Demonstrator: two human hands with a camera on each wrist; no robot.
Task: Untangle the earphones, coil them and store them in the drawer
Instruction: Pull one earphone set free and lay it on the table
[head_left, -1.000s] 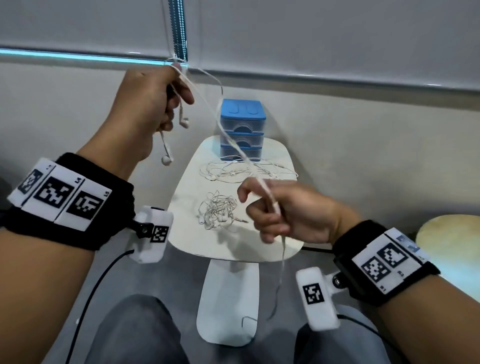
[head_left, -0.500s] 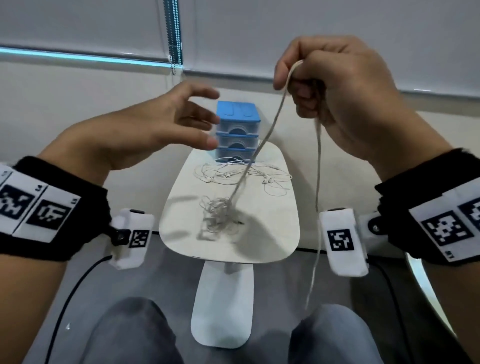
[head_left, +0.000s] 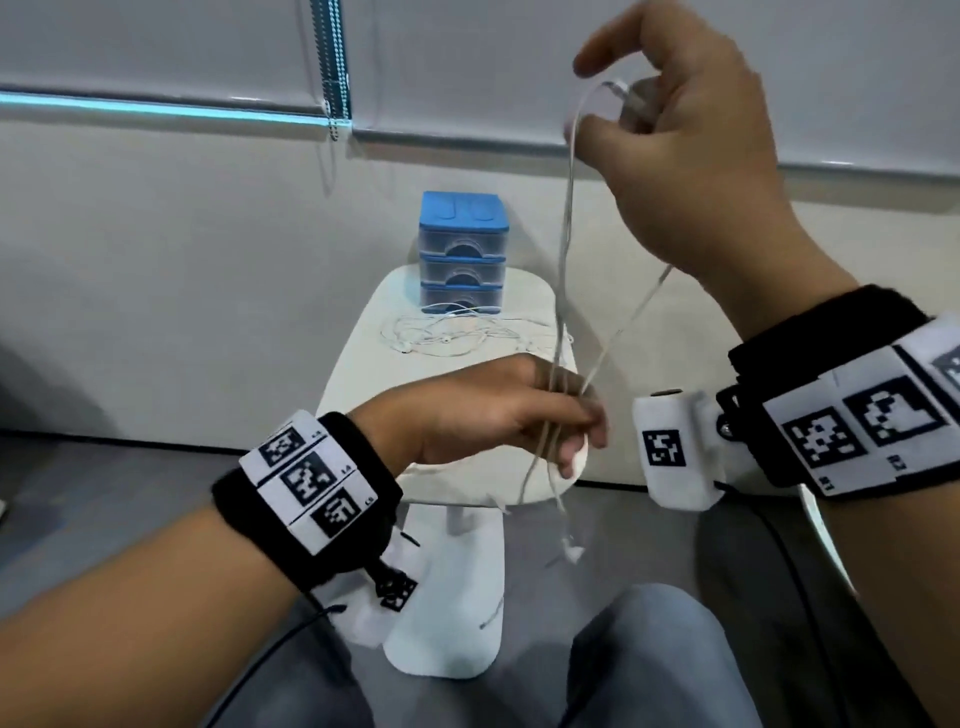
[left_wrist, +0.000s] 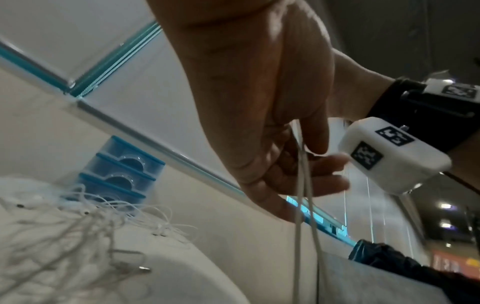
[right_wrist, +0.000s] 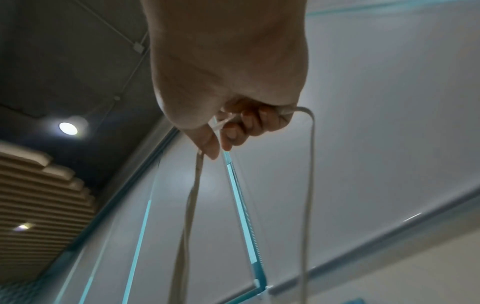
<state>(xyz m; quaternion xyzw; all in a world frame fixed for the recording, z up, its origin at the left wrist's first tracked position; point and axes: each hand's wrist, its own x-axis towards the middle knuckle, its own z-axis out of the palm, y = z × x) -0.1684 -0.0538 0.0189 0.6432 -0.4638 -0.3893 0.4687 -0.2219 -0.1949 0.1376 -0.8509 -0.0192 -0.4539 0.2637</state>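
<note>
My right hand (head_left: 608, 109) is raised high and pinches a loop of a white earphone cable (head_left: 563, 234); the right wrist view shows its curled fingers (right_wrist: 233, 127) on the cable (right_wrist: 310, 185). The strands hang down to my left hand (head_left: 571, 431), which grips them over the table's near edge. Below it the earbuds (head_left: 571, 551) dangle. In the left wrist view the strands (left_wrist: 298, 236) pass between the left hand's fingers (left_wrist: 306, 164). A blue three-drawer unit (head_left: 462, 249) stands shut at the back of the white table (head_left: 353, 374).
More loose white earphones (head_left: 452, 338) lie in front of the drawers. A tangled bunch (left_wrist: 78, 226) with a jack plug shows in the left wrist view. The table's white base (head_left: 452, 597) stands between my knees. A blind cord (head_left: 332, 78) hangs by the wall.
My left hand, open near the drawers before, has dropped right and taken hold of the hanging strands. The cable's lower end has come up off the table; the right hand stays high.
</note>
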